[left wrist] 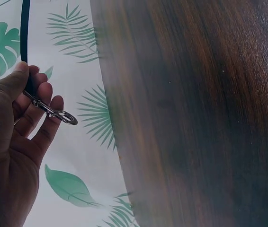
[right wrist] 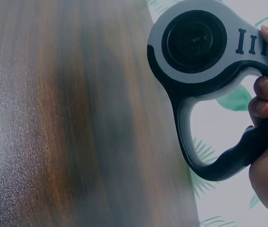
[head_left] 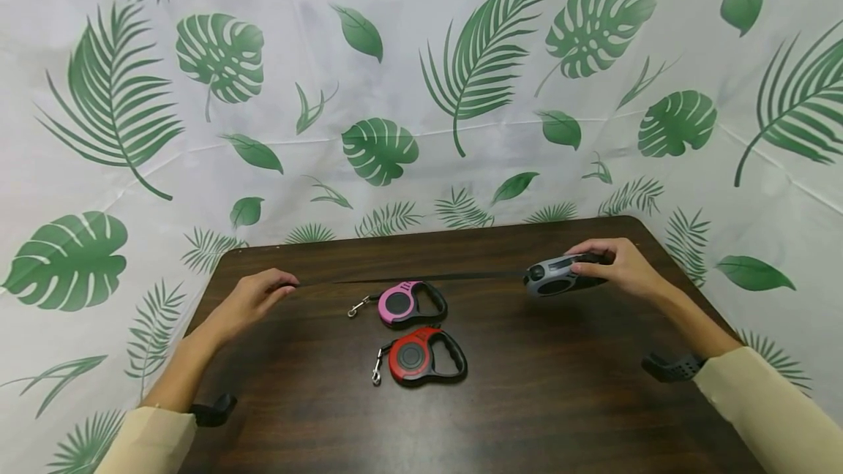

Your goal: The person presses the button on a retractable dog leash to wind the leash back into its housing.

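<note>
My right hand (head_left: 615, 265) grips the handle of a grey and black retractable dog leash (head_left: 553, 276) above the right side of the table. In the right wrist view, fingers curl through the handle loop of the leash (right wrist: 195, 42), with the thumb on its top. A black strap (head_left: 408, 278) stretches from the casing across to my left hand (head_left: 257, 295). The left wrist view shows thumb and fingers pinching the strap's end (left wrist: 25, 28), with a metal clip (left wrist: 58, 113) lying against the fingers.
A pink and black retractable leash (head_left: 398, 303) lies mid-table, below the strap. Closer to me lies a red and black one (head_left: 410, 358), each with its metal clip to the left. Behind the dark wooden table (head_left: 527, 401) hangs a leaf-patterned white cloth (head_left: 461, 189).
</note>
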A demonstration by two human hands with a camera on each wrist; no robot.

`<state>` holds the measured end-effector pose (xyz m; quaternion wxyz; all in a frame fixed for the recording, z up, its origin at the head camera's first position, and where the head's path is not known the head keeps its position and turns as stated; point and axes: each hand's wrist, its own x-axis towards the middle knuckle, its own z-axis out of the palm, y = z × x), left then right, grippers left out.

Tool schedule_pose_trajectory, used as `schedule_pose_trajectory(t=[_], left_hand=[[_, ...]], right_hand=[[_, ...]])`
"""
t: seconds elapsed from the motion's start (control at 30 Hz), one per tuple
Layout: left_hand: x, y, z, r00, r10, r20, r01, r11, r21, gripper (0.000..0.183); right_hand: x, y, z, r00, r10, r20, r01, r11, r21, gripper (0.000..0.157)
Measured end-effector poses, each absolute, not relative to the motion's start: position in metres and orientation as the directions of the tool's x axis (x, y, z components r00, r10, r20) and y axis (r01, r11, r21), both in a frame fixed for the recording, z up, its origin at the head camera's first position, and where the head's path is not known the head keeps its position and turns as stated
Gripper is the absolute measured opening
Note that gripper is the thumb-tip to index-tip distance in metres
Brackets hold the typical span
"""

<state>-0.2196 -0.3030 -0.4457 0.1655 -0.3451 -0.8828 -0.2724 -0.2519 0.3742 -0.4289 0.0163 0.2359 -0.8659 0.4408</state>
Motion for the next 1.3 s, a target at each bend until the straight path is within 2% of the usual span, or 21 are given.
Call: schedule_pose_trajectory(t=[0.43,0.83,1.3], left_hand=[[-0.218,-0.298,-0.447,-0.688,0.526,0.500,0.719,0.586,0.374,0.020],[-0.218,-0.292,-0.448,-0.701,0.534,0.473,0.710,0.588,0.389,0.009],[-0.217,-0.283,-0.447,-0.702,0.535,0.469,0.710,0.573,0.409,0.018]], right_hand=[[-0.250,0.365,-0.428,-0.895,-0.390,0.218,-0.403,0.493,-0.771,0.025],[-0.248,0.353,-0.428,-0.889,-0.394,0.233,-0.413,0.469,-0.781,0.025],[-0.248,0.345,-0.426,-0.888,-0.393,0.239,-0.414,0.456,-0.788,0.024]])
